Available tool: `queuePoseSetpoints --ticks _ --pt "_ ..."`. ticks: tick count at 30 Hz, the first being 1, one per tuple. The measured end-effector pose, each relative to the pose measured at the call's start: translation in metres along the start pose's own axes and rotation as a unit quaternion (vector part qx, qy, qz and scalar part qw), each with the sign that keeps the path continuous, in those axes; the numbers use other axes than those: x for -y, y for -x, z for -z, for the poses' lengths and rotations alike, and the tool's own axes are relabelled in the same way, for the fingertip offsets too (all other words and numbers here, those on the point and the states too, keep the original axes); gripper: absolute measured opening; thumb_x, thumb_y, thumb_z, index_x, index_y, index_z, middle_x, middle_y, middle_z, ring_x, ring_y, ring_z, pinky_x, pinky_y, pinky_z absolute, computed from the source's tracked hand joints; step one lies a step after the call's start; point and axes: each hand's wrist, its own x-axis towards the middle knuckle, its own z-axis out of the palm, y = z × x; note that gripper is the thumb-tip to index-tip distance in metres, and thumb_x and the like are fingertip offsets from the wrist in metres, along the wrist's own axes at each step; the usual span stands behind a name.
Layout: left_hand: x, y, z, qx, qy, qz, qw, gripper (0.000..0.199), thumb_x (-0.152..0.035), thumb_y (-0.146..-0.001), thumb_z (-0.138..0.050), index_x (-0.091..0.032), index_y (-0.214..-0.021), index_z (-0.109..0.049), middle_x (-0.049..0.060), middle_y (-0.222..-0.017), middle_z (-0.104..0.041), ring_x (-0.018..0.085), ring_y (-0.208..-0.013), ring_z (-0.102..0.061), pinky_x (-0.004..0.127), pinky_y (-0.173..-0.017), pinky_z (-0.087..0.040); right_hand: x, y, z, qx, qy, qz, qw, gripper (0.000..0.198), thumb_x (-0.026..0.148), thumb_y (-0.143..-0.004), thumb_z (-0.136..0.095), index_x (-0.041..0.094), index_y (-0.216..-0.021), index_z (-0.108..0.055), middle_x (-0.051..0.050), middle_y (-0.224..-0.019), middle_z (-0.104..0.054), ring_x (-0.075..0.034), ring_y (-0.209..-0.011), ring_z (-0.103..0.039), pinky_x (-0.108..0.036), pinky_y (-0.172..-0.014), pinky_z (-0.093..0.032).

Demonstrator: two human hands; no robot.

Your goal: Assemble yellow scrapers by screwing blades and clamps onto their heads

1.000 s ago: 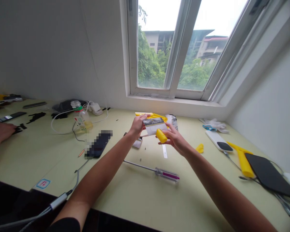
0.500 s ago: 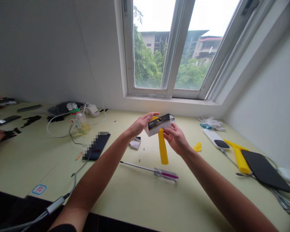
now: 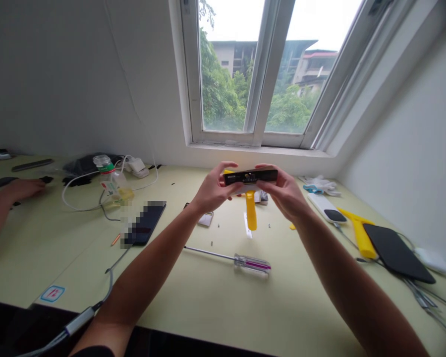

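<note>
My left hand and my right hand grip a small black-and-white box from its two ends, thumbs on the near side. Its black printed face is turned towards me. Below the box shows the yellow handle of a tool whose upper part is mostly hidden; I cannot tell whether it is held or resting. A white strip lies beside the handle. Nearer me lies a screwdriver with a clear and purple handle. A small flat packet is beyond my left wrist.
A black phone, a bottle and cables occupy the left. Another person's hand rests at far left. To the right are a white device, a yellow T-shaped tool and a black tablet-like slab.
The box has turned from a tilt to nearly level, its black face towards me. My right hand has moved up to its right end. The other person's hand has reached further in.
</note>
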Motion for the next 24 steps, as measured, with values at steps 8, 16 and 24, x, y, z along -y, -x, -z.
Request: queuePoseSetpoints --ticks 8,16,24 --pt "0.004 -0.011 0.022 -0.189 -0.09 -0.059 0.976 0.039 -0.041 -0.092 -0.058 -0.023 -0.126 -0.051 0.009 -0.11 -0.065 0.019 -0.089 -0.067 0.029 -0.067 -0.058 0.021 -0.061 0.017 -0.071 0.098 -0.055 0.991 0.034 0.025 -0.061 -0.085 0.014 -0.089 -0.071 0.0 -0.076 -0.068 -0.011 -0.066 -0.061 -0.022 -0.061 -0.05" --pt "0.016 -0.015 0.04 -0.175 -0.229 0.013 0.957 0.025 -0.038 -0.091 -0.051 -0.018 -0.098 -0.063 0.008 -0.095 -0.069 0.019 -0.082 -0.066 0.032 -0.074 -0.054 -0.076 -0.08 0.038 -0.222 0.131 -0.213 0.942 0.024 0.026 -0.09 -0.063 0.013 -0.109 -0.061 -0.005 -0.098 -0.067 -0.015 -0.083 -0.066 -0.032 -0.071 -0.058" --pt "0.015 -0.009 0.076 0.187 -0.381 0.195 0.884 0.052 -0.051 -0.085 -0.056 -0.025 -0.13 -0.055 0.007 -0.117 -0.069 0.021 -0.097 -0.067 0.028 -0.081 -0.05 -0.112 -0.069 0.069 -0.248 0.386 -0.277 0.845 0.034 0.037 -0.092 -0.06 0.016 -0.12 -0.06 -0.009 -0.122 -0.062 -0.021 -0.107 -0.062 -0.044 -0.091 -0.052"
